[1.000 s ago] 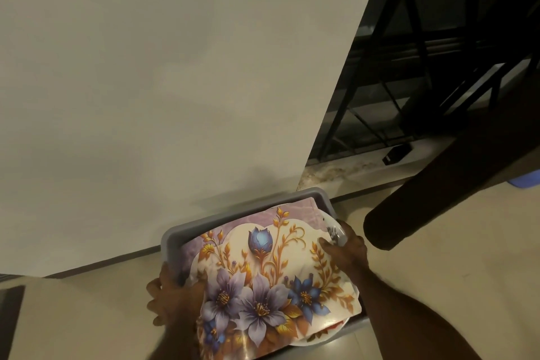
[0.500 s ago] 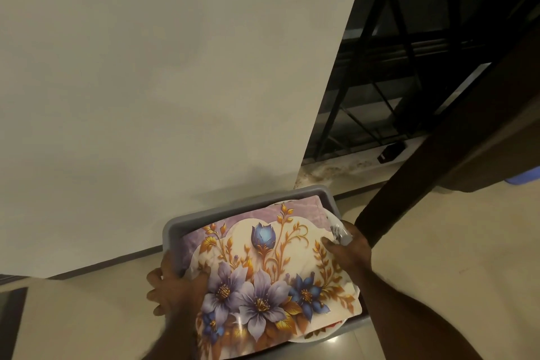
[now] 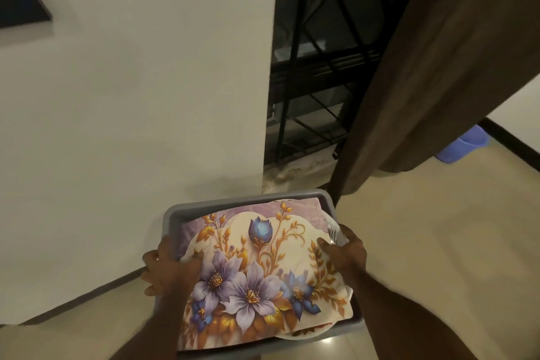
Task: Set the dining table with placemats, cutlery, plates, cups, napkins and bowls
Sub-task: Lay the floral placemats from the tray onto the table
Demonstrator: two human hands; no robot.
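1. Setting: pale wall (image 3: 131, 96) on the left, black metal grille (image 3: 315, 67) in the middle, brown curtain (image 3: 438, 67) to the right, beige tiled floor (image 3: 438, 242) below. No tabletop is in view.
2. Left hand (image 3: 163, 269): at the left rim of the grey bin (image 3: 248, 199), fingers curled under and round the edge, thumb on top against the placemat's left border. Grip closed on the bin.
3. Grey bin: carried level between the two hands, in front of the body, above the floor.
4. Floral placemat (image 3: 257, 272): lies on top of the bin's load, covering most of it. Long axis runs near to far, the near end overhanging the rim towards the body.
5. Plate edge (image 3: 309, 333): shows under the placemat at the near right corner.
6. Right hand (image 3: 347, 251): at the right rim, fingers curled over it, thumb pressing the placemat. Grip closed on the bin; metal cutlery (image 3: 333, 232) shows just beyond the fingers.
7. Judgement: both hands are equally near the placemat, but neither is free until the bin is set down.
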